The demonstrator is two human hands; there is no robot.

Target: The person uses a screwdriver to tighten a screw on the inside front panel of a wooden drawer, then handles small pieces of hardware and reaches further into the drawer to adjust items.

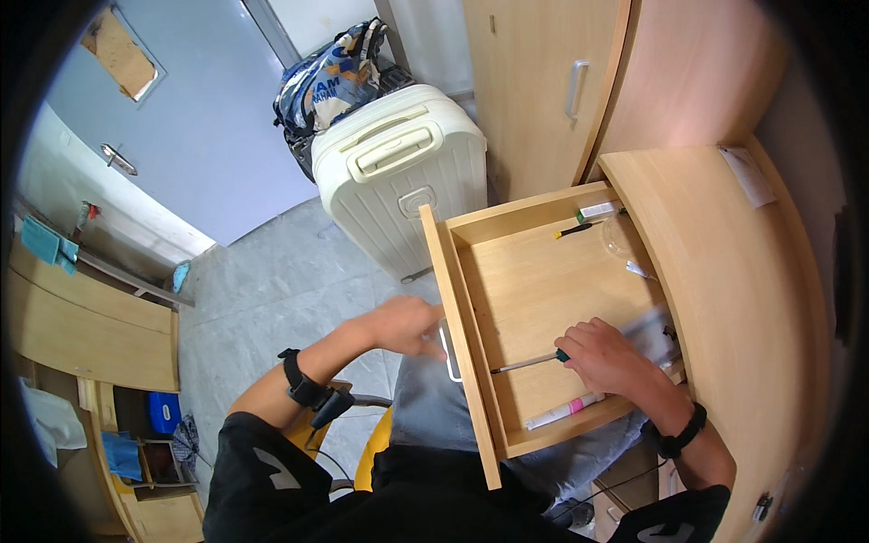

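A pulled-out wooden drawer (543, 271) lies across my lap. In my right hand (599, 355), closed round its dark green grip, is a screwdriver (529, 364). The shaft points left, and its tip meets the inner side of the drawer front, level with the handle outside. My left hand (407, 326) is at the outer face, slightly blurred, with its fingers closed at the upper end of the white drawer handle (450, 354). Near my right hand, inside the drawer, lie a white and pink tube (563, 412) and a clear plastic piece (647, 335).
At the drawer's far end are a small green and white box (597, 211), a yellow and black tool (572, 232) and a clear round container (618, 237). The desk top (733, 299) curves along the right. Beyond the drawer stands a cream suitcase (407, 181) with a patterned bag (330, 81) on it.
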